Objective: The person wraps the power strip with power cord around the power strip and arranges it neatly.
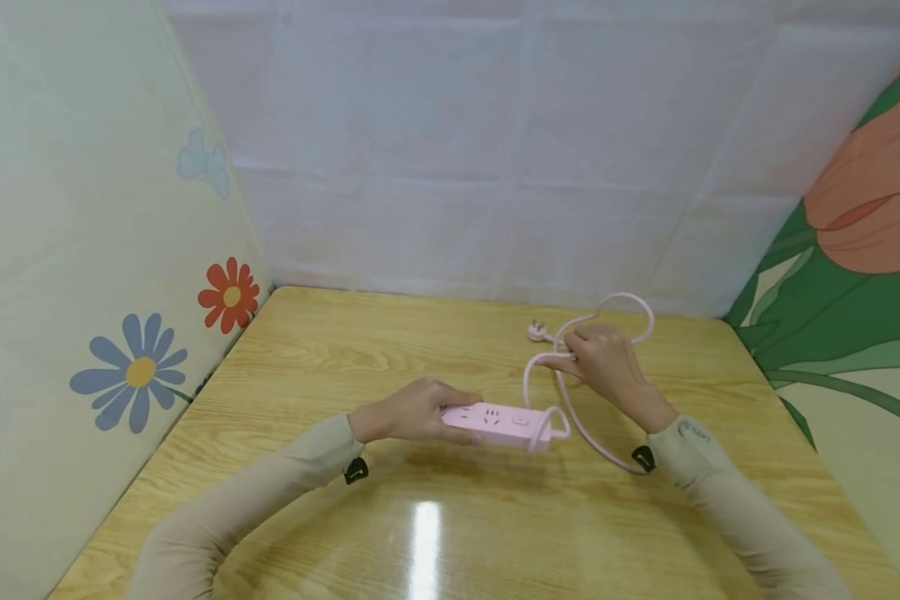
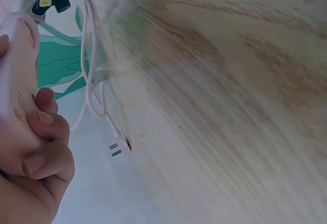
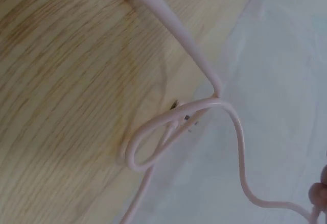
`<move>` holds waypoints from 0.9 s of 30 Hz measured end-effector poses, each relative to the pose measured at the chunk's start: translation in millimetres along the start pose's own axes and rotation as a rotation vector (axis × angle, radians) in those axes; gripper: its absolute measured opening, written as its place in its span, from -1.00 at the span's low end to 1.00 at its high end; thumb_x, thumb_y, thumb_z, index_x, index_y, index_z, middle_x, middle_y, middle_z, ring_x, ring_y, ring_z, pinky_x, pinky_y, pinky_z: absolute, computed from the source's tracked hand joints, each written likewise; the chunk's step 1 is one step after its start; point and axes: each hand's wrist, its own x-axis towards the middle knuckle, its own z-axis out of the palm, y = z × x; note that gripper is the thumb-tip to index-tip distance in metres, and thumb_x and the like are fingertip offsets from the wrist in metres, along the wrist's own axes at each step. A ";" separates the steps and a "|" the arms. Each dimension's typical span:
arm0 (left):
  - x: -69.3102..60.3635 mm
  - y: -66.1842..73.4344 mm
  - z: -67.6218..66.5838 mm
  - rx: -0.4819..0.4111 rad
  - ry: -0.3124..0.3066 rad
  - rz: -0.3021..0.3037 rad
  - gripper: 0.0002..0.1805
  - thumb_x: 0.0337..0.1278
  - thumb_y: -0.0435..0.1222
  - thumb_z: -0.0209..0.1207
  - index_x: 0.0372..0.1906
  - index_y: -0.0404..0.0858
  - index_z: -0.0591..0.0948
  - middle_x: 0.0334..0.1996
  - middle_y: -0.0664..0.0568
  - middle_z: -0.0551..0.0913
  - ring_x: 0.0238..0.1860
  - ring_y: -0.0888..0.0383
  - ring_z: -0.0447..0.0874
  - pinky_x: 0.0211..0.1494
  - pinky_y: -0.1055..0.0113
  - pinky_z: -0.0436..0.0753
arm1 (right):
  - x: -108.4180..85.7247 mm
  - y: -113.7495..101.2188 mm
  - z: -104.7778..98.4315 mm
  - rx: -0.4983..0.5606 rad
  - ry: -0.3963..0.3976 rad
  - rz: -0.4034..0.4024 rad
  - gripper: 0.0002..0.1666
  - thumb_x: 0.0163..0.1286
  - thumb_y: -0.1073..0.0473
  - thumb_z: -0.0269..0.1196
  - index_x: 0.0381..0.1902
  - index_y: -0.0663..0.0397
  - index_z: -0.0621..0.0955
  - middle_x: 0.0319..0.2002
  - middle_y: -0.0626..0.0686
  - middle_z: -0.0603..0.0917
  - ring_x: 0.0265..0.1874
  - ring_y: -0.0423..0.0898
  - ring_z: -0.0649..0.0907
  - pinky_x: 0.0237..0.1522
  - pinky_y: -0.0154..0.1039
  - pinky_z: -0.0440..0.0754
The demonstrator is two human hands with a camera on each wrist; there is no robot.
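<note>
Left hand (image 1: 420, 408) clamped round the 9 o'clock end of the pink power strip (image 1: 504, 419), over the wood-grain table (image 1: 315, 537); power cord (image 3: 179, 33) looped about its 3 o'clock end. Right hand (image 1: 603, 358) at strip's 2 o'clock — fingers gripping cord. Pronged plug (image 1: 537, 332) at that hand's 10 o'clock.

You have room to pass over the counter (image 1: 330, 358) behind and left of the left hand (image 1: 420, 410), and in front, between your forearms. The direct way between your hands is barred — the strip (image 1: 495, 422) takes up part of it, and the cord (image 3: 172, 27) arches from there to the right hand (image 1: 607, 362). Loops rise behind that hand, and another strand bows down beside its wrist. Just left of it, the plug (image 1: 537, 332) blocks the way. Walls bound you at back (image 1: 420, 150), left (image 1: 60, 208) and right (image 1: 870, 333) — with counter between right forearm and right wall.
</note>
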 end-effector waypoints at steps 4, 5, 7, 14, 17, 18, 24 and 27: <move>-0.7 -3.1 2.5 0.024 0.009 -0.010 -0.25 0.11 0.13 0.33 0.25 -0.31 0.56 -0.05 -0.02 0.73 -0.51 0.40 0.52 -0.49 0.51 0.50 | 7.3 -4.4 -4.5 -0.020 0.027 -0.040 -0.25 0.39 -0.44 0.03 -0.72 -0.05 0.16 -0.67 -0.21 0.01 -0.70 -0.28 0.02 -0.75 -0.30 0.08; -0.3 -3.9 3.1 0.040 0.011 -0.009 -0.25 0.11 0.13 0.33 0.24 -0.32 0.56 -0.07 -0.02 0.74 -0.51 0.40 0.53 -0.48 0.51 0.50 | 9.0 -5.7 -5.8 -0.027 0.031 -0.045 -0.25 0.38 -0.43 0.05 -0.73 -0.05 0.16 -0.68 -0.21 0.01 -0.70 -0.29 0.02 -0.75 -0.31 0.06; 0.9 -5.5 3.9 0.081 0.012 -0.009 -0.26 0.12 0.13 0.32 0.24 -0.33 0.57 -0.11 -0.02 0.75 -0.51 0.40 0.52 -0.49 0.52 0.49 | 12.4 -8.6 -8.0 -0.052 0.033 -0.054 -0.26 0.39 -0.42 0.05 -0.72 -0.03 0.19 -0.72 -0.18 0.04 -0.74 -0.27 0.04 -0.76 -0.32 0.05; 4.7 -7.6 6.0 0.160 -0.003 -0.057 -0.25 0.14 0.16 0.28 0.23 -0.33 0.57 -0.23 -0.01 0.75 -0.55 0.39 0.52 -0.51 0.50 0.49 | 17.3 -21.3 -10.4 -0.100 0.025 -0.039 -0.29 0.45 -0.40 -0.04 -0.67 0.01 0.36 -0.78 -0.10 0.28 -0.82 -0.21 0.23 -0.80 -0.34 0.10; 5.6 -8.6 6.5 0.162 0.000 -0.091 -0.27 0.15 0.15 0.28 0.23 -0.32 0.58 -0.27 0.00 0.75 -0.58 0.38 0.51 -0.53 0.49 0.49 | 17.0 -24.5 -10.0 -0.045 0.020 -0.003 -0.30 0.46 -0.37 -0.02 -0.71 -0.01 0.30 -0.78 -0.11 0.24 -0.80 -0.23 0.20 -0.78 -0.36 0.08; 5.9 -8.9 6.4 0.168 0.001 -0.101 -0.27 0.15 0.15 0.28 0.23 -0.32 0.58 -0.29 0.02 0.74 -0.60 0.38 0.49 -0.54 0.48 0.48 | 17.1 -25.1 -9.6 -0.021 0.025 0.014 -0.30 0.45 -0.37 0.00 -0.71 -0.02 0.31 -0.78 -0.11 0.25 -0.80 -0.23 0.20 -0.78 -0.36 0.08; 5.9 -8.1 2.0 0.238 0.005 -0.124 -0.27 0.15 0.19 0.25 0.23 -0.26 0.59 -0.39 0.11 0.69 -0.64 0.36 0.41 -0.58 0.47 0.40 | 19.1 -24.4 -9.3 0.100 -0.045 0.115 -0.31 0.35 -0.43 0.08 -0.73 -0.09 0.28 -0.76 -0.15 0.26 -0.75 -0.28 0.19 -0.73 -0.37 0.09; 4.3 -7.8 -0.8 0.287 0.026 -0.138 -0.31 0.15 0.20 0.24 0.19 -0.22 0.62 -0.42 0.13 0.67 -0.62 0.35 0.41 -0.60 0.47 0.39 | 20.3 -22.5 -13.4 0.184 -0.167 0.184 -0.36 0.26 -0.29 0.31 -0.70 -0.12 0.25 -0.73 -0.19 0.22 -0.72 -0.31 0.17 -0.70 -0.36 0.11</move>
